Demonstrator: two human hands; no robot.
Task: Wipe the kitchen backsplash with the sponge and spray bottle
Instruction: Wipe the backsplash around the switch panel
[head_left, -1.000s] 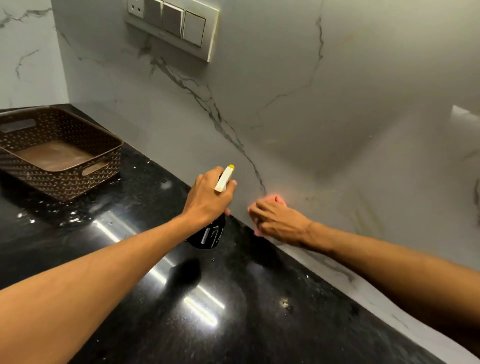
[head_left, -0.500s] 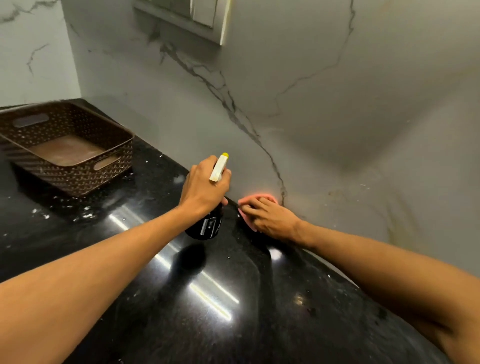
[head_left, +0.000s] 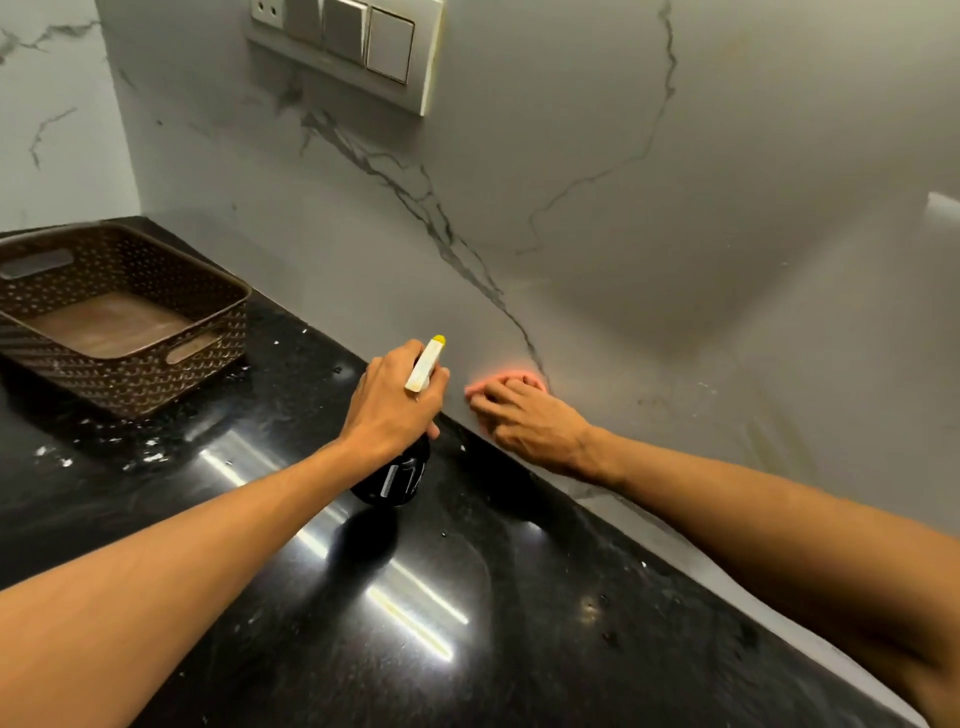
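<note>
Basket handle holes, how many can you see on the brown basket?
2. One handle hole is in the basket's far end, by the picture's left edge; the other is in the near end, toward the spray bottle. The other two sides show none.

the left forearm (head_left: 171, 571) and the right forearm (head_left: 779, 530) were bare along all of their visible length, long and lean, and looked broader toward the edges of the view. the left hand (head_left: 389, 408) was bare too, with smooth, rounded knuckles. on the back of the right hand (head_left: 530, 423), tendons stood out in low ridges running toward the wrist.
</note>
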